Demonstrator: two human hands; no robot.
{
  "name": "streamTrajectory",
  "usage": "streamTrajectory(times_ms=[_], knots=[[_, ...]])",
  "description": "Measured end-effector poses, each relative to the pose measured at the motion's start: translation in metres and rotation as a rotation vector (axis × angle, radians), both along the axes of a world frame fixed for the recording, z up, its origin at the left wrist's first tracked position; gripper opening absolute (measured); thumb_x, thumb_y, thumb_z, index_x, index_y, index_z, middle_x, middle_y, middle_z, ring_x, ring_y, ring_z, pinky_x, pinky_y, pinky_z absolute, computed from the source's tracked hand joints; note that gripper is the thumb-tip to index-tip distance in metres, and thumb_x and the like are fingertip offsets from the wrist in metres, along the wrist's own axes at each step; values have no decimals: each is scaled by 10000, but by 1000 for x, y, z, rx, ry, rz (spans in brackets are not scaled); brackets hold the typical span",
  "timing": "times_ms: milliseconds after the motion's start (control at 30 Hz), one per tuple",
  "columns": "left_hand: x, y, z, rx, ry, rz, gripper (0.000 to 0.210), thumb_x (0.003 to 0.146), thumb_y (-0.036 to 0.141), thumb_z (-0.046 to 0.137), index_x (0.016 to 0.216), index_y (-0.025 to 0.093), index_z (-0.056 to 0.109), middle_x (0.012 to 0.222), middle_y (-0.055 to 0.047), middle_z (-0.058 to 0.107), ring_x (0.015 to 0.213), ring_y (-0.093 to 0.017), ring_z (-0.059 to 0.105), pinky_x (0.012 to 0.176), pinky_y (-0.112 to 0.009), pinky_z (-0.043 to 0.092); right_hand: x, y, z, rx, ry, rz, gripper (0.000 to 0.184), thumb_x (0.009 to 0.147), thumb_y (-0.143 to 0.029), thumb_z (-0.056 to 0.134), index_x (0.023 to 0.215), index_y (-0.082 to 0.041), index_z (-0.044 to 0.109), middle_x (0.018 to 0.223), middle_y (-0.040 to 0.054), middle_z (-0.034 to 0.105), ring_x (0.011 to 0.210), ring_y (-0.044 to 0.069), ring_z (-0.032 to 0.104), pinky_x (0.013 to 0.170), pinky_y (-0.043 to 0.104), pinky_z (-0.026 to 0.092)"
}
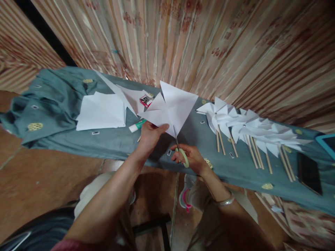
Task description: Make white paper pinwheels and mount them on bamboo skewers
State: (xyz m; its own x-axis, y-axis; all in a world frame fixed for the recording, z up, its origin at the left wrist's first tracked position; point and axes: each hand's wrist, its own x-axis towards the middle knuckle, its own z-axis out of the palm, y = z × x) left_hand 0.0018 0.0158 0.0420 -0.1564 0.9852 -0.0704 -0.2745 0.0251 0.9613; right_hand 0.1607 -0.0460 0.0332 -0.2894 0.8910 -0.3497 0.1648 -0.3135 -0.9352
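A square sheet of white paper (179,101), with slits cut in from its corners, is held above the cloth by my left hand (151,136). The left thumb lies on top of the sheet near its lower edge. My right hand (191,157) has its fingers in the pale green handles of a pair of scissors (183,157). The scissor blades reach into the paper's near corner and point toward its middle. Just beyond my left hand lie a glue stick (136,126) and a small red-and-white box (145,100) of little metallic pieces, both partly bordered by the paper.
A stack of white paper (102,111) lies on the left of the cloth-covered table (89,143). Several paper pinwheels (243,127) on wooden sticks lie in a row at the right. Farther right are a dark phone (309,172) and a blue-edged device (326,144). A curtain (167,42) hangs behind.
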Motion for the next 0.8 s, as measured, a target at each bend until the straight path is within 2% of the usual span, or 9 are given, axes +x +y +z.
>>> streamTrajectory(times_ms=[200, 467, 800], knots=[[-2, 2, -1, 7, 19, 9, 206, 547, 225, 757, 696, 155, 633, 644, 13, 635, 569, -121, 537, 591, -254, 450, 1, 0, -4, 17, 15, 11, 446, 651, -517, 744, 904, -158, 668, 624, -4, 637, 550, 113, 561, 528, 233, 444], [-3, 1, 0, 6, -8, 15, 248, 548, 222, 756, 760, 154, 644, 673, 10, 652, 589, -125, 553, 603, -253, 455, 0, 0, -8, -13, 42, -20, 420, 632, -474, 773, 904, -169, 674, 606, -11, 627, 533, 110, 549, 514, 233, 439], [-2, 2, -2, 35, -32, 11, 239, 560, 211, 751, 775, 160, 660, 692, 16, 666, 602, -123, 569, 626, -254, 455, -2, 1, -6, -37, 68, -43, 407, 592, -468, 798, 854, -185, 667, 580, -27, 629, 505, 101, 544, 502, 231, 441]])
